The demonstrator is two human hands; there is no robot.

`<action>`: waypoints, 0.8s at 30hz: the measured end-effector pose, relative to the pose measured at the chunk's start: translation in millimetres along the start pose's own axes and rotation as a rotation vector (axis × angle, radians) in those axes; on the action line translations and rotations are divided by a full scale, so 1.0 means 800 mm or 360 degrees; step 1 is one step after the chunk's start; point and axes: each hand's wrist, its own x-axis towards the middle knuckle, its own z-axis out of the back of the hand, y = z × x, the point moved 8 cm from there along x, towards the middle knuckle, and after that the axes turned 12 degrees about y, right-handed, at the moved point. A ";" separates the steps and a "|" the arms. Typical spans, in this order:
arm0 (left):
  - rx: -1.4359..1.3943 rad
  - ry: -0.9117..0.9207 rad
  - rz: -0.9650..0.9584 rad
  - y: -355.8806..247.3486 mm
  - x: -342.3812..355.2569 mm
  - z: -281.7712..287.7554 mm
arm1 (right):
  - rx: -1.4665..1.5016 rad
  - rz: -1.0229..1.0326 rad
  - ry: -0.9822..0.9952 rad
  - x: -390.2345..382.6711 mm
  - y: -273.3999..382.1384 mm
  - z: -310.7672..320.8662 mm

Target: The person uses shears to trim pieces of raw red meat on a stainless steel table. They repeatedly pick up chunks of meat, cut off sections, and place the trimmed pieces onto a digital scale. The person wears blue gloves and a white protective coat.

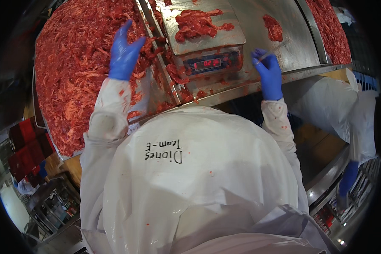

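Observation:
My left hand [125, 53] in a blue glove is open, thumb and fingers spread, over the edge of a big heap of shredded red meat [72, 76]. My right hand [266, 70], also gloved in blue, is curled beside the scale's right side, closed on a thin pale thing that I cannot make out. Between my hands stands a steel scale [235, 38] with a lit red display [206, 64] and a clump of meat [197, 25] on its plate. A smaller piece of meat [272, 28] lies on the steel table [292, 42] right of the scale.
A steel rail [148, 17] with meat scraps divides the heap from the scale. Another meat heap [332, 29] is beyond the table's right end. At the lower right are white plastic sheeting [326, 97] and a co-worker's blue-gloved hand [349, 178]. Red crates [27, 148] stand at the left.

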 end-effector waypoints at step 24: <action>-0.0153 0.1059 0.0321 -0.012 -0.063 -0.076 | 0.0362 -0.0641 0.1469 -0.034 0.018 -0.159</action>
